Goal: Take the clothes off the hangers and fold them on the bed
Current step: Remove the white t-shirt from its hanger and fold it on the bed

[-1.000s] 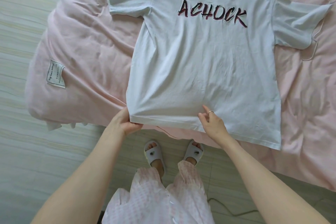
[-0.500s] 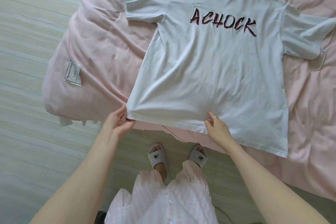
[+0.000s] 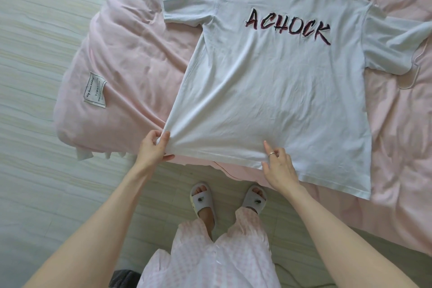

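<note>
A white T-shirt (image 3: pixel 275 91) with dark "ACHOCK" lettering lies face up and spread flat on the pink bed (image 3: pixel 131 58), collar at the far side, hem at the near edge. My left hand (image 3: pixel 153 147) pinches the hem's left corner, and the cloth is drawn taut from there. My right hand (image 3: pixel 278 167) grips the hem near its middle, forefinger raised. A pale wire hanger (image 3: pixel 413 70) lies on the bed, partly hidden under the shirt's right sleeve.
The pink duvet hangs over the bed's near edge, with a white label (image 3: pixel 94 90) at its left corner. Pale tiled floor (image 3: pixel 35 170) lies left of and below the bed. My slippered feet (image 3: pixel 205 199) stand at the bed's edge.
My left hand has pulled the hem's left corner a little further left, tightening the cloth. My right hand has stayed on the hem's middle. The view has tilted, so the shirt sits lower in the frame.
</note>
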Motion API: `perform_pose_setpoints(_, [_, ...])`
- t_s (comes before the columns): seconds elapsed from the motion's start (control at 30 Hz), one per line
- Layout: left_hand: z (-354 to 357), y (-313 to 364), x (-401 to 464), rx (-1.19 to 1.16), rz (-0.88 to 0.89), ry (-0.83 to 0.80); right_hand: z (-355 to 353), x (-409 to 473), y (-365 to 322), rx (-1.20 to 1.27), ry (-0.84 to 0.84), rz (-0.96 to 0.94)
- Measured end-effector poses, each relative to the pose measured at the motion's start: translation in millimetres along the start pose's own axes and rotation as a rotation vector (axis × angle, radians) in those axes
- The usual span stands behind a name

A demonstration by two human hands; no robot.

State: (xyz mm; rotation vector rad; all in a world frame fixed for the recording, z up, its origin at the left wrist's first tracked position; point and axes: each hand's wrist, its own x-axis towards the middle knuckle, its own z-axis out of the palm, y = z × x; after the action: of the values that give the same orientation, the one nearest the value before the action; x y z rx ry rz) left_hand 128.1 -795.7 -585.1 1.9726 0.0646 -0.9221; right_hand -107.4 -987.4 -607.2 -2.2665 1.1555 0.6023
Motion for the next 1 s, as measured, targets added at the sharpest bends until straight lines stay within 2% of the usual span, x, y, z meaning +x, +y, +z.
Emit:
perform_pose_setpoints(0.13, [0.0,1.9,4.5,0.097,0.051,0.117,-2.2,1.3,-0.4,0.000,0.000,0.002])
perform_pose_setpoints(0.27, [-1.0,0.3,2.5,0.002,0.147,0.194,-3.0,1.5,-0.7,-0.033,-0.009,0.036])
perform_pose_setpoints(0.43, [10.0,-16.7,-1.3,0.117,0.028,0.285,-2.8,-1.1,10.0,-0.077,-0.049,0.080])
perform_pose_setpoints(0.57, [12.3,-19.1,8.3,0.103,-0.038,0.282,-4.7,-3.2,24.6,0.029,-0.021,0.139])
perform_pose_setpoints(0.67, [12.5,-19.9,8.7,-0.152,-0.132,0.203,-11.0,-4.0,36.6,0.247,0.194,0.298])
perform_pose_setpoints(0.77, [23.8,-28.5,-0.3,-0.507,-0.272,0.131,-10.5,-4.2,68.6,0.582,0.316,0.710])
perform_pose_setpoints(0.83, [29.6,-35.2,-3.1,-0.691,-0.324,0.105,-7.2,-4.0,91.1,0.966,0.362,0.991])
perform_pose_setpoints(0.9, [38.5,-37.5,-4.5,-0.791,-0.360,0.077,-10.0,-6.5,112.2,1.440,0.329,1.179])
perform_pose_setpoints(1.0, [52.1,-34.2,-7.7,-0.884,-0.397,0.067,-16.1,-8.8,137.0,1.839,0.291,1.263])
